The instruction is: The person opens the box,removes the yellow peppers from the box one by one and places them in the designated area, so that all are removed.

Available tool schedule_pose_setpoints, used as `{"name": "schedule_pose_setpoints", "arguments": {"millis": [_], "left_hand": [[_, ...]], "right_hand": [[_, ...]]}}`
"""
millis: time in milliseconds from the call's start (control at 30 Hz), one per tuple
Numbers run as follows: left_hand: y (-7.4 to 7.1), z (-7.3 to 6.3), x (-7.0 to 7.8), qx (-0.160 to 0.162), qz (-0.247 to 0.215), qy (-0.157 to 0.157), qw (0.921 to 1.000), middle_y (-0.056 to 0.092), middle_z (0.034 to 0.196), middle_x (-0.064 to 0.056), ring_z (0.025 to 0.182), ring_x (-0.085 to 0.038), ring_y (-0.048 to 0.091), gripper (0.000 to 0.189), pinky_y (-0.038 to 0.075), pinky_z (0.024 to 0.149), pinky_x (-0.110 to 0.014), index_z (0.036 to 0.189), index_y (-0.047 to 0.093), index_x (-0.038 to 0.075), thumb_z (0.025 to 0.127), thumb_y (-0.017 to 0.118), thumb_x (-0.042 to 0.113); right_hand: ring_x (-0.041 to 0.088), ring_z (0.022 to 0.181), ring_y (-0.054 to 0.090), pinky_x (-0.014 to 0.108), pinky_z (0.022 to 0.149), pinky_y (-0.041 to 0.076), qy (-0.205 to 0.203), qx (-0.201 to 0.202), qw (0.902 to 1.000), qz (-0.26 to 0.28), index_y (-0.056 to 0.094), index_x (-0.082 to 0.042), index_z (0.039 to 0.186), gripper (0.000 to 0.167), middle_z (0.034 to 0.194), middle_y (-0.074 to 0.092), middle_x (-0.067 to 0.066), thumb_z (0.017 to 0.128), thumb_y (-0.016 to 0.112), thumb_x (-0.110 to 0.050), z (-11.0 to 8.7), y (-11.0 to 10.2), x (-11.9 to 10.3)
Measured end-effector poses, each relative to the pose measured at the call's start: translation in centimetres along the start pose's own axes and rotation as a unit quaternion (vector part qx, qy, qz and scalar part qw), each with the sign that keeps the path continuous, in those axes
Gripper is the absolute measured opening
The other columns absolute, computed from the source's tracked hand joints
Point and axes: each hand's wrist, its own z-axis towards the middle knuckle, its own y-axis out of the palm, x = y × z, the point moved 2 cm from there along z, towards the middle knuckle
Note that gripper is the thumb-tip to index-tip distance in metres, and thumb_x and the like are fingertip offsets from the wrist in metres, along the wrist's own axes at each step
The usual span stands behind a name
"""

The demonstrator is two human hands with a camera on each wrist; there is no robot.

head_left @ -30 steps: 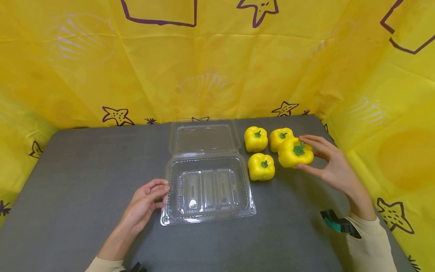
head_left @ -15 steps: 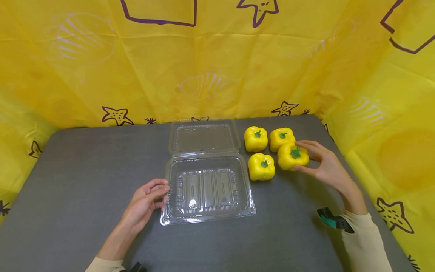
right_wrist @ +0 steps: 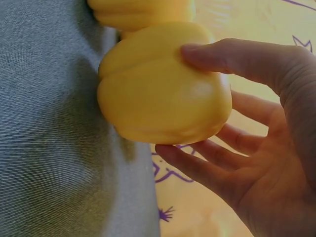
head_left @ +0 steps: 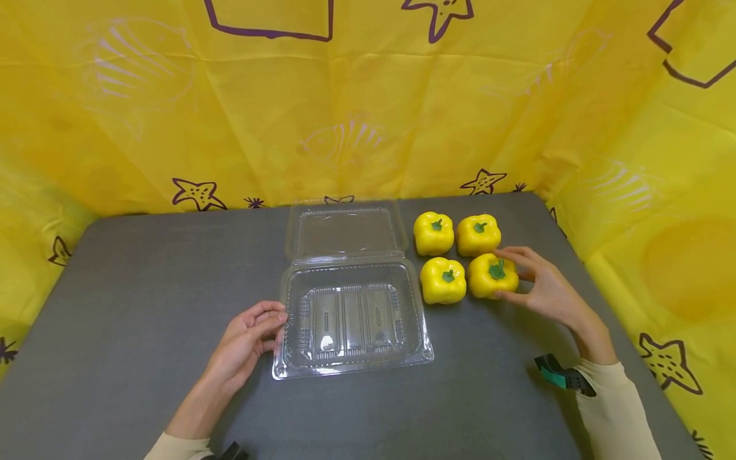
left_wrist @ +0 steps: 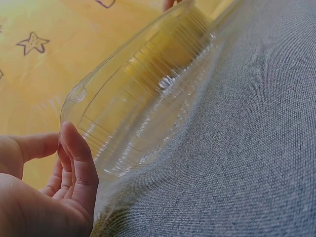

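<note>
My right hand (head_left: pixel 543 284) holds a yellow bell pepper (head_left: pixel 489 276) between thumb and fingers at the near right of a two-by-two group. In the right wrist view the thumb lies on the side of that bell pepper (right_wrist: pixel 163 86), fingers around its far side. The other yellow peppers, one at the back left (head_left: pixel 434 235), one at the back right (head_left: pixel 476 239) and one at the near left (head_left: pixel 441 289), sit upright, green stems up. My left hand (head_left: pixel 247 342) pinches the left rim of a clear plastic clamshell container (head_left: pixel 353 367), its lid (head_left: pixel 345 233) folded back; nothing lies inside.
The dark grey table (head_left: pixel 144 306) carries everything. A yellow cloth (head_left: pixel 259 128) printed with starfish and fish rises behind it and on both sides. The peppers stand just right of the container.
My right hand has lowered the pepper and brought it slightly toward me, from overlapping the back right pepper to a spot in front of it. The left hand keeps its place on the container.
</note>
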Motion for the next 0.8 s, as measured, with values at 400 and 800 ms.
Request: {"name": "schedule_pose_setpoints", "arguments": {"millis": [400,800], "left_hand": [[-0.1,0.1,-0.1,-0.011,-0.007,0.009,0.9999,0.063,0.078,0.003,0.063,-0.008,0.056,0.011,0.051,0.053,-0.024,0.105,0.055,0.004,0.096,0.06,0.005],[-0.3,0.0,-0.1,-0.023,-0.005,0.009,0.9997,0.062,0.079,0.002,0.063,-0.008,0.056,0.014,0.05,0.052,-0.024,0.108,0.053,0.001,0.096,0.059,0.006]], "right_hand": [[0.04,0.123,0.045,0.06,0.089,0.047,0.018,-0.049,0.9973,0.052,0.046,-0.001,0.141,0.07,0.137,0.044,0.02,0.08,0.08,-0.005,0.0,0.9,0.7],[0.039,0.124,0.046,0.06,0.093,0.045,0.03,-0.058,0.9974,0.032,0.046,-0.002,0.142,0.07,0.14,0.045,0.019,0.082,0.08,-0.016,0.2,0.8,1.1]]}}
